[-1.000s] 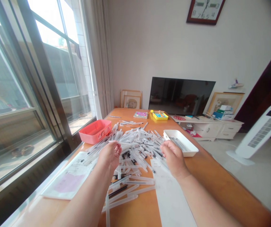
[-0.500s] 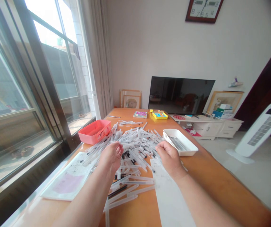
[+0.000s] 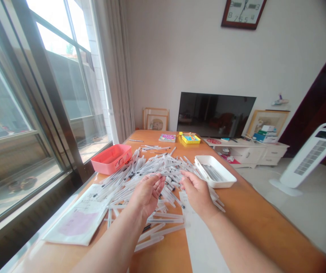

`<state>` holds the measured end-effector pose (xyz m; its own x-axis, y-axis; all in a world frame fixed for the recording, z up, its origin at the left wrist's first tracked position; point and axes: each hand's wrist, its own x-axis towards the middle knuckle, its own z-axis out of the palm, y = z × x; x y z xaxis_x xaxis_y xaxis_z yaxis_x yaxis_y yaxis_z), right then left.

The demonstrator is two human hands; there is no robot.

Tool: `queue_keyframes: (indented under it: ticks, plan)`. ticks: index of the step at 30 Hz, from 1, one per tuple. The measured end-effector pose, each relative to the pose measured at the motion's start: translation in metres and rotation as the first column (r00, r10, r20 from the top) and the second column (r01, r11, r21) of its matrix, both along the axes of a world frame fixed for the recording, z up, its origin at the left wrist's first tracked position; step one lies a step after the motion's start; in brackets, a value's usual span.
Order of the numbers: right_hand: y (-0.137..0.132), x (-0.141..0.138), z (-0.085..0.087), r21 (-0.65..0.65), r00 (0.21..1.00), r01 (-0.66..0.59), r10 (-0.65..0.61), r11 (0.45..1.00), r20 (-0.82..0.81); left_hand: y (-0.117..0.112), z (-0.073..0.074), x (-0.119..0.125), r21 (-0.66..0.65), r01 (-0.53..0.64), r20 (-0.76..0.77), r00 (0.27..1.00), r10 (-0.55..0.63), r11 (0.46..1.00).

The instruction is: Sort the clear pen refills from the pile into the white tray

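Note:
A large heap of translucent pen barrels (image 3: pixel 151 167), some with dark tips, covers the middle of the orange-brown table (image 3: pixel 168 258). Over its near part, my left hand (image 3: pixel 150 189) is closed in a pinch on what looks like a thin, clear pen barrel (image 3: pixel 168 173), pointing toward the right hand. My right hand (image 3: pixel 194 187) is also closed, thumb against forefinger, close to that barrel's other end; what it grips is too small to make out. A white tray (image 3: pixel 229 181) holding several grey, thin sticks, perhaps refills, stands just beyond the right hand.
At the heap's left sits a red plastic basket (image 3: pixel 106 165). A booklet (image 3: pixel 77 218) lies front left, and a white paper strip (image 3: pixel 201 231) lies under my right forearm. Farther back are a colourful book (image 3: pixel 167 138) and a yellow box (image 3: pixel 190 139). Windows border the left side.
My hands have come closer together: the left moved right, the right slightly left. The thin barrel now shows between them. The view has shifted slightly.

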<state>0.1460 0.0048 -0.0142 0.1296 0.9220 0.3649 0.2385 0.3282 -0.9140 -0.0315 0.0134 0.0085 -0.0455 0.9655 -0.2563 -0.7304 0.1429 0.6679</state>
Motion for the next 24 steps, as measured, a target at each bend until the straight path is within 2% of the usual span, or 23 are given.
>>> queue_keyframes:
  ticks: [2, 5, 8, 11, 13, 16, 18, 21, 23, 24]
  plan:
    - [-0.001, -0.002, 0.001, -0.011, 0.999, -0.016, 0.016, 1.000, -0.036, 0.000, 0.000, 0.001, -0.004, 0.001, 0.001, 1.000, -0.001, 1.000]
    - [-0.001, -0.004, 0.004, -0.049, 0.982, -0.070, 0.060, 0.996, -0.179, -0.001, 0.001, 0.000, -0.011, 0.024, -0.029, 0.999, -0.024, 1.000]
    - [0.000, 0.000, 0.008, -0.082, 0.929, -0.115, 0.078, 0.990, -0.362, -0.005, 0.003, -0.002, -0.014, 0.137, -0.100, 0.985, -0.138, 0.990]
    - [0.003, 0.009, 0.011, -0.095, 0.875, -0.120, 0.061, 0.988, -0.479, -0.012, 0.007, -0.005, 0.018, 0.288, -0.295, 0.917, -0.270, 0.958]
    - [0.004, 0.013, 0.012, -0.095, 0.868, -0.102, 0.042, 0.990, -0.495, -0.016, 0.009, -0.006, 0.049, 0.357, -0.498, 0.818, -0.287, 0.933]
    - [0.003, 0.014, 0.014, -0.097, 0.887, -0.097, 0.042, 0.991, -0.460, -0.020, 0.011, -0.005, 0.098, 0.446, -0.715, 0.654, -0.249, 0.890]
    - [0.002, 0.012, 0.014, -0.096, 0.899, -0.143, 0.089, 0.985, -0.428, -0.022, 0.013, -0.004, 0.116, 0.501, -0.767, 0.594, -0.243, 0.858]
    - [0.004, 0.011, 0.009, -0.102, 0.928, -0.170, 0.124, 0.980, -0.353, -0.021, 0.013, -0.003, 0.126, 0.516, -0.797, 0.561, -0.223, 0.847]
    - [0.008, 0.013, 0.001, -0.094, 0.978, -0.113, 0.094, 0.989, -0.186, -0.019, 0.011, -0.004, 0.143, 0.469, -0.794, 0.580, -0.181, 0.872]
    - [0.010, 0.014, -0.003, -0.076, 0.995, -0.086, 0.082, 0.993, -0.048, -0.018, 0.010, -0.005, 0.151, 0.433, -0.784, 0.600, -0.159, 0.889]
